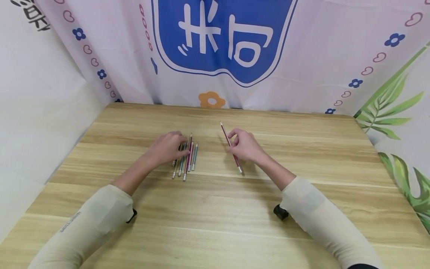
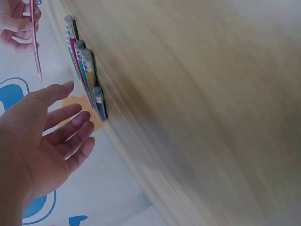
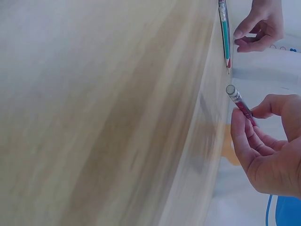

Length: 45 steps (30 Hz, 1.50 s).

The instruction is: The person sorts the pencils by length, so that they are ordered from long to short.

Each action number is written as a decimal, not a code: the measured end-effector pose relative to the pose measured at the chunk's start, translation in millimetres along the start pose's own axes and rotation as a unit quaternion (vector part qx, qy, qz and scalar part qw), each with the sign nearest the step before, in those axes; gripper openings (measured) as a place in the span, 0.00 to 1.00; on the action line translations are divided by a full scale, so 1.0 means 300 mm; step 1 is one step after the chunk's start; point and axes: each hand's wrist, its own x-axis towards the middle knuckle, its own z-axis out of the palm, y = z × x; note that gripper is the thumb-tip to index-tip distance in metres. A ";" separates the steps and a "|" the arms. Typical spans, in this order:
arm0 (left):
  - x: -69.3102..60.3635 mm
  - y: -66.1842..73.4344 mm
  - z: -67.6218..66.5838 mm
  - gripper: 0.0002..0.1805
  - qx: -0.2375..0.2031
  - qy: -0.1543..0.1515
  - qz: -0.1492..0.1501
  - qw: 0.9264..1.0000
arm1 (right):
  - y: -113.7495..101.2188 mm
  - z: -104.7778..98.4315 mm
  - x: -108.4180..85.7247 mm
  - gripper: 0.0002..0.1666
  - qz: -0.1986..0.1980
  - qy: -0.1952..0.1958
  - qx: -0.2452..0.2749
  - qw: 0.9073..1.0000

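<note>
Several pencils with eraser ends lie in a loose bunch on the table, left of the middle. Among them are a teal pencil (image 1: 195, 157) at the bunch's right side and a dark one (image 2: 99, 106) nearest the left hand in the left wrist view. My left hand (image 1: 168, 147) hovers at the bunch, thumb and fingers apart and gently bent, with nothing in its grasp. To the right, my right hand (image 1: 247, 146) pinches a dark red pencil (image 1: 224, 130) between thumb and fingers. That pencil slants, eraser end toward me, and appears raised off the wood in the right wrist view.
A wood-grain table (image 1: 215, 216) spreads under both arms. Behind it hangs a pale curtain (image 1: 312, 56) with a blue emblem, touching the far edge. Small black devices (image 1: 280, 212) sit under the sleeved forearms.
</note>
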 end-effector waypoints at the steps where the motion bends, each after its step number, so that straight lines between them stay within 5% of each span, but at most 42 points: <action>1: 0.004 0.001 0.003 0.21 -0.003 0.001 -0.004 1.000 | 0.001 -0.002 -0.001 0.24 0.000 0.001 0.001 1.000; 16: 0.009 0.021 0.011 0.08 -0.065 -0.008 -0.046 0.997 | 0.023 -0.055 -0.020 0.26 0.013 0.006 0.011 1.000; 45: -0.019 0.053 0.032 0.05 -0.079 -0.011 -0.064 0.995 | 0.064 -0.102 -0.051 0.25 0.033 0.015 0.054 0.998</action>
